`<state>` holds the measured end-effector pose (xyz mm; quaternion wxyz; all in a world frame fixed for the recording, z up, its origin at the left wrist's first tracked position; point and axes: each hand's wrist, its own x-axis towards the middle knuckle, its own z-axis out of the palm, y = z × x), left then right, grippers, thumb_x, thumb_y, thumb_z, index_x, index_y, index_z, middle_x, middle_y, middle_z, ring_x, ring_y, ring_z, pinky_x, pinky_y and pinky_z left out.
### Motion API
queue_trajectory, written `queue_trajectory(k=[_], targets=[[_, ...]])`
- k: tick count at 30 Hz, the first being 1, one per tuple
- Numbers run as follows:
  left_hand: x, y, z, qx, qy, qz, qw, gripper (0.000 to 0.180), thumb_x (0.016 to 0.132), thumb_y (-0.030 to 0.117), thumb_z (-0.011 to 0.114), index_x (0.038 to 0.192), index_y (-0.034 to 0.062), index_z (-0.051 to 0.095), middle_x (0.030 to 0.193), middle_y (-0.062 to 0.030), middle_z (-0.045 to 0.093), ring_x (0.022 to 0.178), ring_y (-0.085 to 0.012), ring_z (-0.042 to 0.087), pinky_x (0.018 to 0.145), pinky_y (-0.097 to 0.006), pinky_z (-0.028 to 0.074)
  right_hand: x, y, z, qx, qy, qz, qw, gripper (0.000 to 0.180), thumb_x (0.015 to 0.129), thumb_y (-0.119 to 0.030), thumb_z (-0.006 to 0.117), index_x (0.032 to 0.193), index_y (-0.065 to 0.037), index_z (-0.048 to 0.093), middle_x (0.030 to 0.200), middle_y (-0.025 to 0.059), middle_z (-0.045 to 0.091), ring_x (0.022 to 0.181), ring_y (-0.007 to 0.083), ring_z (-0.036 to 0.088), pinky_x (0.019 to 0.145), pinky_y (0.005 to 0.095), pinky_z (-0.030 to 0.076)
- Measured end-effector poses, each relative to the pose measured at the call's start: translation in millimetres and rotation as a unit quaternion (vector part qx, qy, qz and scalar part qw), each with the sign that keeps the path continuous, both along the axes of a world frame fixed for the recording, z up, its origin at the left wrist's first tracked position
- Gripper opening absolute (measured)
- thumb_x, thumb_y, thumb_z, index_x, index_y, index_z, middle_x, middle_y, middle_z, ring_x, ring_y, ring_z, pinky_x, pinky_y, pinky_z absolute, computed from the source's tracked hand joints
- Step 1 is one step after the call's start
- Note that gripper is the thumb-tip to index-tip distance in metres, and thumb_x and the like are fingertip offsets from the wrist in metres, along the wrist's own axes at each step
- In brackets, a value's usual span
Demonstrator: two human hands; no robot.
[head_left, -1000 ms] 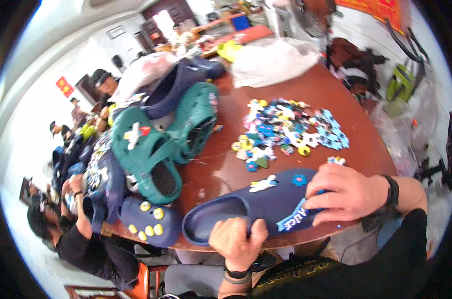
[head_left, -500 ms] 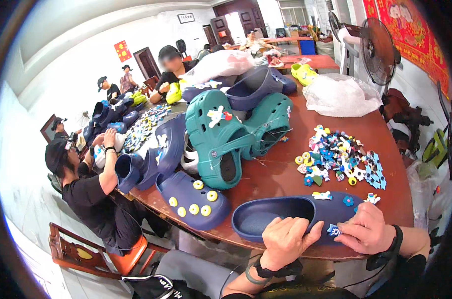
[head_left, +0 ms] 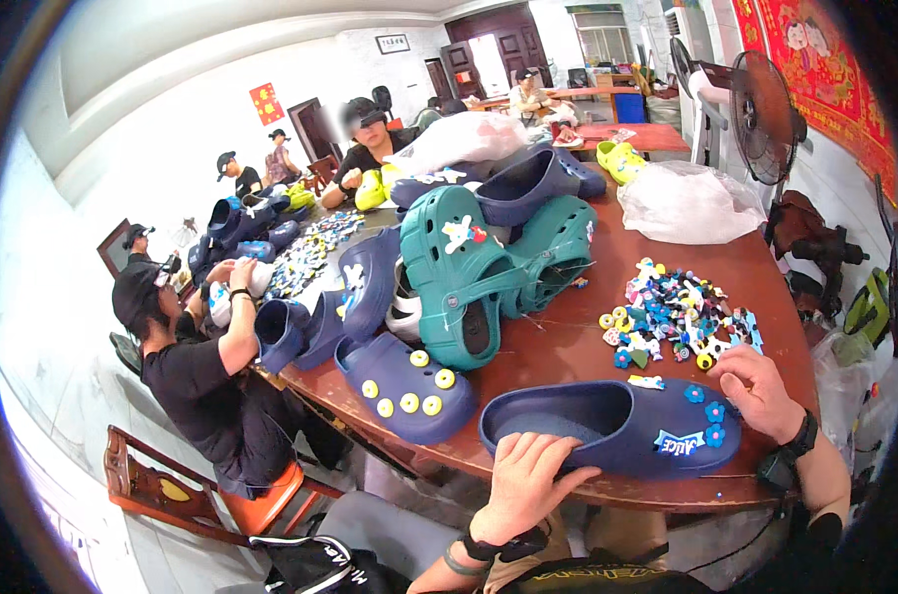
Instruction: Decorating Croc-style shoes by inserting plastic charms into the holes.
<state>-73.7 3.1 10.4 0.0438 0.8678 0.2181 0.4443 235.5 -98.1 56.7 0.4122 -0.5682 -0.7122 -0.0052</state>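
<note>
- 2 hands, apart: left hand (head_left: 533,485) clamped on rim of 1 navy clog (head_left: 622,445), near edge of table (head_left: 568,342)
- Right hand (head_left: 751,386) by toe; can't tell if holding anything
- On clog: 3 blue flower charms (head_left: 714,412), 1 banner charm (head_left: 679,444)
- Left: 1 clog with 6 yellow charms (head_left: 419,357)

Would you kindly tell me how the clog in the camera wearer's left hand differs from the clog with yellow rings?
The held clog carries blue flowers and a blue banner; the ringed clog carries yellow rings. The left hand grips the held clog's rim, while no hand touches the ringed clog. Both are dark blue and decorated.
</note>
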Motion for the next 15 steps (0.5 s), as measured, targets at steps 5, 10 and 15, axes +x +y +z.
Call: queue_trajectory(k=[5, 10, 15], targets=[[-12, 3, 3, -0.002, 0.051, -0.037, 0.998, 0.04, 0.066, 0.024, 0.081, 0.094, 0.0068, 0.06, 0.089, -0.0059, 0.06, 0.079, -0.0249, 0.056, 0.073, -0.037, 0.04, 10, 1, -17, -0.193, 0.117, -0.004, 0.974, 0.027, 0.095, -0.021, 0.052, 0.094, 0.002, 0.066, 0.087, 0.013, 0.066, 0.081, 0.0213, 0.062, 0.077, 0.0328, 0.048], [-17, 7, 4, -0.004, 0.076, -0.057, 0.995, 0.037, 0.065, 0.021, 0.081, 0.091, 0.0065, 0.058, 0.089, -0.0066, 0.06, 0.079, -0.025, 0.057, 0.071, -0.036, 0.041, 6, 2, -18, -0.226, 0.203, 0.017, 0.953, 0.031, 0.097, -0.024, 0.051, 0.107, 0.002, 0.064, 0.095, 0.0086, 0.067, 0.087, 0.015, 0.06, 0.079, 0.0292, 0.048], [-18, 6, 19, 0.031, 0.137, -0.075, 0.987, 0.034, 0.066, 0.018, 0.08, 0.09, 0.0054, 0.058, 0.088, -0.0073, 0.06, 0.077, -0.0258, 0.057, 0.066, -0.036, 0.042, 6, 2, -13, -0.222, 0.193, 0.055, 0.954, 0.034, 0.099, -0.028, 0.048, 0.11, 0.001, 0.063, 0.097, 0.0086, 0.066, 0.089, 0.0127, 0.059, 0.079, 0.0279, 0.048]])
